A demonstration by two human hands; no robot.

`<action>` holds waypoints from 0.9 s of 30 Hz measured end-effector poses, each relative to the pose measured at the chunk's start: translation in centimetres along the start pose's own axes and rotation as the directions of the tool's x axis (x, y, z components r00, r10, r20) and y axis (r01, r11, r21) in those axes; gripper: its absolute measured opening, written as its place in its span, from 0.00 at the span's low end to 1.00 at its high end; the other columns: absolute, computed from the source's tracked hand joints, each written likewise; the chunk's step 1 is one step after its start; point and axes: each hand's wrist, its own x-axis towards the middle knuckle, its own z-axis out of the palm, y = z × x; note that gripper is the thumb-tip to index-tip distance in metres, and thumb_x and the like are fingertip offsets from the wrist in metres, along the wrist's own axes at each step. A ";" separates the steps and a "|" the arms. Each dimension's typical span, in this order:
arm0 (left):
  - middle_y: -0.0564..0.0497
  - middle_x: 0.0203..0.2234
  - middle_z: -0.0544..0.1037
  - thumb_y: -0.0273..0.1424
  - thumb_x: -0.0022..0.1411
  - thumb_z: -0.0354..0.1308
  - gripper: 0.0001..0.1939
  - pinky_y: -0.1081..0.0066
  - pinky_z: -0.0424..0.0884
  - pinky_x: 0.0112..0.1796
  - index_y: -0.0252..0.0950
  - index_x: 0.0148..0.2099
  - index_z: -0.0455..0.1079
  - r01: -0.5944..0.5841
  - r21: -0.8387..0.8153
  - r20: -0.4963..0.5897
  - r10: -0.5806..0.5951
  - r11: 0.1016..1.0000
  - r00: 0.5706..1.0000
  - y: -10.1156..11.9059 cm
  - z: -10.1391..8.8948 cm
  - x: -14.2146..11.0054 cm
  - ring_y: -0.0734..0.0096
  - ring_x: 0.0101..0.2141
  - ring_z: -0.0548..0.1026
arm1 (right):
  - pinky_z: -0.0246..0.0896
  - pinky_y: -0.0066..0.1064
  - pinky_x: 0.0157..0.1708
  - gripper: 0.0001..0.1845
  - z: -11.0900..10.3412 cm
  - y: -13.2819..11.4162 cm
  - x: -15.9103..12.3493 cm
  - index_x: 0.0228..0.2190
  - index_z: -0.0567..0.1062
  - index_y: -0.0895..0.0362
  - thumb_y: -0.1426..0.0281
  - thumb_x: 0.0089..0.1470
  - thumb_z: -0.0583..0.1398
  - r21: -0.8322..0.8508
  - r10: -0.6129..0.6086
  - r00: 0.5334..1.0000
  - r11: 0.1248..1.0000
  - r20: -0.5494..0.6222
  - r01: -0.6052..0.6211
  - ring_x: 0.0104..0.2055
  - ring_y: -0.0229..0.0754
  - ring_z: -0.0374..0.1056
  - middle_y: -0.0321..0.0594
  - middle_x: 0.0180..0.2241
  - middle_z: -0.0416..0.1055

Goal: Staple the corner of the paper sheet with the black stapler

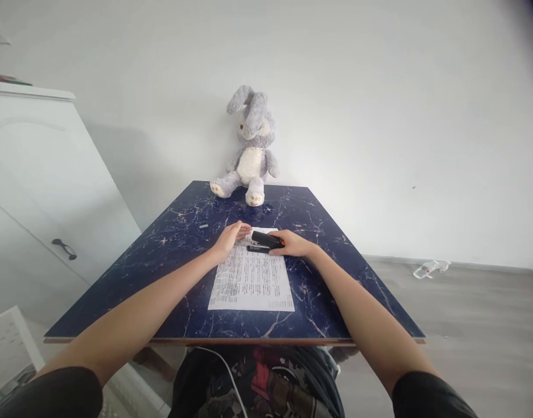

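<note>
Head view: right hand point(290, 244) wrapped round a black stapler point(267, 239) over the printed paper's point(255, 284) upper part, its halves apart, so not pressed yet, I'd judge; left hand point(228, 240) beside it, fingers extended. Blue marbled counter point(162, 244), plush rabbit point(251, 164), pale wall point(380, 116), white cabinet point(44, 174).

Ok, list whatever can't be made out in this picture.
All in the head view:
White printed paper sheet: wording too small and blurred to read; upper left corner hidden by the left grip.
Black stapler: rear end covered by the right grip.
Small pale bar on the dark blue table: too small to identify.
White cabinet: cut off by the left edge.
</note>
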 end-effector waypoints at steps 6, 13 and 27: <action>0.43 0.44 0.84 0.44 0.68 0.64 0.15 0.61 0.74 0.52 0.36 0.42 0.78 0.007 -0.261 -0.135 -0.043 0.965 0.990 0.6 -0.1 -0.2 0.59 0.45 0.82 | 0.72 0.38 0.50 0.25 1.4 -1.6 0.7 0.57 0.78 0.57 0.73 0.57 0.63 -0.263 -0.135 0.949 0.963 -0.286 0.058 0.47 0.49 0.79 0.45 0.50 0.82; 0.40 0.38 0.84 0.41 0.76 0.56 0.17 0.61 0.78 0.50 0.32 0.44 0.77 0.234 -0.526 0.054 -0.243 0.818 0.969 1.8 -0.2 -0.7 0.60 0.39 0.84 | 0.64 0.53 0.66 0.32 2.2 -2.3 1.3 0.61 0.77 0.54 0.86 0.62 0.52 -0.723 -0.486 0.848 0.661 -0.209 0.201 0.69 0.53 0.67 0.47 0.61 0.76; 0.38 0.43 0.83 0.25 0.71 0.60 0.02 0.55 0.75 0.58 0.32 0.43 0.74 -0.002 -0.280 -0.235 -0.066 0.960 0.970 1.5 -0.8 -0.1 0.60 0.47 0.83 | 0.72 0.45 0.51 0.19 2.7 -2.3 2.0 0.49 0.82 0.57 0.76 0.57 0.61 -0.395 -0.151 0.778 0.909 -0.610 -0.133 0.51 0.56 0.78 0.47 0.47 0.82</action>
